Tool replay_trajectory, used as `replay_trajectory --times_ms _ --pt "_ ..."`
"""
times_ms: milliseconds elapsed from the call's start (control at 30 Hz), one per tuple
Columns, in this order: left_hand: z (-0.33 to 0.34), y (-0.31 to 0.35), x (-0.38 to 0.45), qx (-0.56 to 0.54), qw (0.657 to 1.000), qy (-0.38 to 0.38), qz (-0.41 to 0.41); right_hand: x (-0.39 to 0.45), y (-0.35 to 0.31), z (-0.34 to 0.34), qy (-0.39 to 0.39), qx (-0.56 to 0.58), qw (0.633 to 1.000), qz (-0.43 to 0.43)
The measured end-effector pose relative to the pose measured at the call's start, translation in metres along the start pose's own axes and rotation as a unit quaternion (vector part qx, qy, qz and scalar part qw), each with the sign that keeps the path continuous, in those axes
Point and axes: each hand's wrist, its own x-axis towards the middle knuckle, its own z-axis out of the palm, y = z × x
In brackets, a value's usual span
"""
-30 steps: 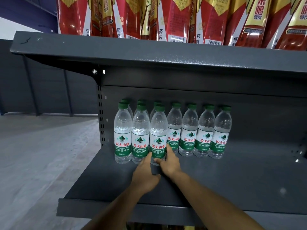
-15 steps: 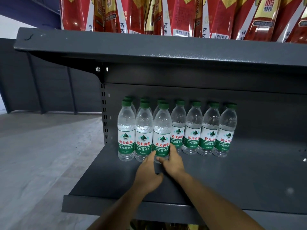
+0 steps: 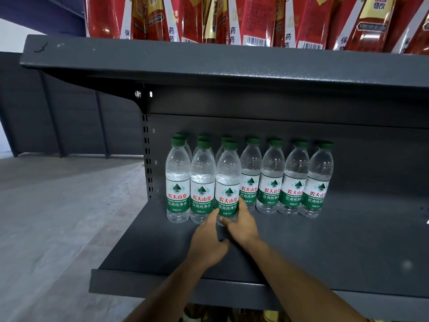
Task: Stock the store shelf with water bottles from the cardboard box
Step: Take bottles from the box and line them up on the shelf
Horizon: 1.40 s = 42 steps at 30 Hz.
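Several clear water bottles with green caps and green-and-white labels stand upright on the dark grey shelf (image 3: 325,247), in a back row and a shorter front row at the left. My right hand (image 3: 241,225) grips the base of the third front-row bottle (image 3: 228,182), its fingers round the bottle's right side and its thumb at the front. From the left, my left hand (image 3: 209,240) touches the same bottle's base with its fingertips. The cardboard box is out of view.
The upper shelf (image 3: 232,63) overhangs the bottles and carries red and yellow packages (image 3: 209,17). The slotted upright (image 3: 146,156) closes the shelf's left end. Bare shelf surface lies right of the bottles and in front of them. Grey floor (image 3: 58,217) spreads at left.
The view has shifted slightly, so the bottles sit a little more to the right in frame. Both hands stay at the base of the third front bottle.
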Motion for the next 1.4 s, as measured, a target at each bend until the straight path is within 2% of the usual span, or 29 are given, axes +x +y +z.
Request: replay_trajectory --times_ms 933,1233,1400 --pt "0.003 -0.003 0.001 0.033 0.999 0.002 -0.007 -0.001 0.0 -0.002 0.008 -0.001 1.0 0.015" --pt "-0.001 0.001 0.0 0.007 0.999 0.051 0.004 -0.005 -0.005 -0.008 0.001 0.018 0.999 0.043" --pt "-0.006 0.007 -0.01 0.008 0.999 0.053 -0.009 -0.02 -0.002 -0.02 -0.003 0.001 0.999 0.054"
